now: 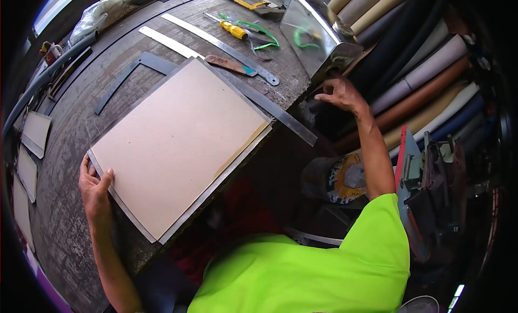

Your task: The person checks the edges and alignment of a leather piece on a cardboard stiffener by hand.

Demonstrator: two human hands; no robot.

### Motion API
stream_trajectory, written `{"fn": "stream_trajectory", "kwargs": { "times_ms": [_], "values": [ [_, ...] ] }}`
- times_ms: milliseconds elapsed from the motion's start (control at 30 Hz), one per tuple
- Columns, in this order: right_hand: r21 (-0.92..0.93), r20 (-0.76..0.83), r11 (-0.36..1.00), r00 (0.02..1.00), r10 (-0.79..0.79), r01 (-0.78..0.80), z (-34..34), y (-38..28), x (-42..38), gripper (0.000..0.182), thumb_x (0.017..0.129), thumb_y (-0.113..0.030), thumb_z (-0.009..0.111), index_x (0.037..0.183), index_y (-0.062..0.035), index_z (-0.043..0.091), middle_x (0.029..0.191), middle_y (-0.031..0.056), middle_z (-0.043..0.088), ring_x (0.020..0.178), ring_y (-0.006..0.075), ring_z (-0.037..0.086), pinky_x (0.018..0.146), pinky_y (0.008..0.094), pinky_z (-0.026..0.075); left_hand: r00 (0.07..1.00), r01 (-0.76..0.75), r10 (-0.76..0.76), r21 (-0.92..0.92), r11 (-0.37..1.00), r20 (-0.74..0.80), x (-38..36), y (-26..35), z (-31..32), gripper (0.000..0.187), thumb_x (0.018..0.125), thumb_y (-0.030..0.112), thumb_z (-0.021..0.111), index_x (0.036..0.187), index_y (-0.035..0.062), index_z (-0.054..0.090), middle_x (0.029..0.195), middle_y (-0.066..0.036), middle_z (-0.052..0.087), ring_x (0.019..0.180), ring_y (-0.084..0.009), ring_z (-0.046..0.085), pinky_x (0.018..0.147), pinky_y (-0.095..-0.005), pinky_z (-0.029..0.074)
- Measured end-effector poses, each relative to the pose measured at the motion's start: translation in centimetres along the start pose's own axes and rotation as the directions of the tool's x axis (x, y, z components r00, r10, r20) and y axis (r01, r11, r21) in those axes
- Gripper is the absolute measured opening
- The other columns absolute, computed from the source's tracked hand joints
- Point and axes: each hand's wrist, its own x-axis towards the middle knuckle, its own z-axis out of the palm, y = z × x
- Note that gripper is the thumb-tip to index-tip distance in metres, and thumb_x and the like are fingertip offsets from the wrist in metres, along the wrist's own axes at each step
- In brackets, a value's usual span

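Observation:
A beige board [178, 146] lies at the table's near edge, on top of a grey sheet or board whose rim shows around it. My left hand [97, 186] holds its left corner, thumb on top and fingers at the side edge. A brownish strip runs along the board's right edge. My right hand [343, 94] is at the dark opening in the end of a shiny metal can [310, 35] lying on the table's right corner. Its thumb points left, apart from the other fingers, whose tips are partly lost in shadow.
Beyond the board lie a metal square [132, 70], a steel ruler [216, 43], a wooden-handled knife [229, 65] and a yellow-handled screwdriver [233, 30]. Another flat metal bar [280, 116] juts past the table edge. Rolls of material [426, 76] and a bucket [334, 178] stand right.

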Motion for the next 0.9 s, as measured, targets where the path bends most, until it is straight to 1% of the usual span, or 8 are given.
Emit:
{"fn": "stream_trajectory", "kwargs": {
  "times_ms": [67,167,267,367,600,700,767,900],
  "values": [
    [0.03,0.086,0.999,0.995,-0.044,0.042,-0.5,0.3,1.2,0.045,0.077,-0.041,0.084,0.075,-0.0004,0.065,0.07,0.0119,0.063,0.067,0.0233,0.06,0.062,0.0391,0.046,1.0,0.005,-0.006,0.029,1.0,0.014,-0.1,0.3,0.0,0.09,0.086,0.006,0.069,0.155,-0.0141,0.014,0.136,-0.028,0.057,0.119,-0.0298,0.064,0.101,-0.0382,0.053],
    [-0.046,0.22,0.995,0.972,-0.079,0.091,-1.0,0.4,2.5,0.045,0.077,-0.041,0.085,0.076,0.0002,0.067,0.067,0.0115,0.062,0.062,0.0199,0.057,0.06,0.0372,0.045,1.0,0.015,-0.016,0.024,1.0,0.027,-0.1,0.6,0.1,0.09,0.087,0.004,0.068,0.155,-0.0146,0.013,0.134,-0.028,0.058,0.117,-0.0301,0.066,0.1,-0.0386,0.054],
    [0.063,0.123,0.997,0.992,-0.042,0.034,-1.5,0.9,1.5,0.048,0.072,-0.045,0.086,0.072,-0.001,0.066,0.064,0.0137,0.061,0.062,0.0264,0.059,0.062,0.0423,0.046,1.0,0.018,-0.018,0.013,1.0,0.021,-0.4,0.8,0.6,0.088,0.088,0.002,0.066,0.155,-0.0145,0.013,0.131,-0.029,0.06,0.114,-0.0298,0.068,0.097,-0.0382,0.056],
    [0.145,0.044,0.989,0.998,0.033,-0.039,-2.0,0.2,0.1,0.044,0.074,-0.038,0.086,0.074,-0.0001,0.064,0.071,0.0142,0.062,0.068,0.0277,0.061,0.065,0.0409,0.046,1.0,-0.012,0.012,0.019,1.0,0.014,-0.5,0.6,0.6,0.088,0.089,0.001,0.066,0.156,-0.0144,0.011,0.132,-0.029,0.059,0.114,-0.03,0.068,0.096,-0.0381,0.057],
    [-0.096,-0.215,0.994,0.974,-0.067,0.047,-0.2,-2.3,-3.4,0.027,0.081,-0.017,0.082,0.077,0.0014,0.062,0.098,0.0142,0.063,0.08,0.0276,0.064,0.071,0.0386,0.049,0.996,-0.083,0.083,0.0,0.997,-0.029,-1.2,0.8,1.5,0.086,0.092,-0.002,0.065,0.157,-0.0119,0.009,0.135,-0.03,0.056,0.112,-0.0299,0.069,0.089,-0.0363,0.062],
    [0.255,-0.236,0.967,0.971,0.042,0.02,-0.3,-6.9,-5.5,0.022,0.086,-0.014,0.079,0.082,0.0002,0.063,0.109,0.0115,0.067,0.077,0.018,0.066,0.066,0.0322,0.051,0.994,-0.094,0.095,0.027,0.995,-0.048,-1.5,1.1,1.8,0.086,0.092,-0.002,0.064,0.157,-0.0107,0.009,0.135,-0.03,0.055,0.111,-0.0296,0.069,0.087,-0.0355,0.063],
    [0.837,-0.097,0.547,0.979,0.177,-0.016,0.9,-12.6,-8.4,0.015,0.093,-0.01,0.073,0.095,-0.0013,0.061,0.126,0.0129,0.066,0.077,0.0091,0.066,0.064,0.0238,0.051,0.993,-0.094,0.097,0.048,0.994,-0.063,-1.8,1.5,2.2,0.086,0.093,-0.002,0.064,0.158,-0.01,0.009,0.134,-0.031,0.056,0.11,-0.0294,0.07,0.086,-0.0347,0.063],
    [0.989,-0.092,0.117,0.996,0.001,0.091,6.0,-21.9,-12.9,0.021,0.096,0.003,0.059,0.114,-0.0028,0.05,0.148,0.0263,0.049,0.086,0.0094,0.068,0.066,0.0192,0.051,0.993,-0.102,0.105,0.058,0.993,-0.05,-1.7,1.2,2.0,0.085,0.093,-0.002,0.063,0.158,-0.0093,0.01,0.133,-0.031,0.056,0.109,-0.0296,0.07,0.084,-0.035,0.063]
  ]
}}
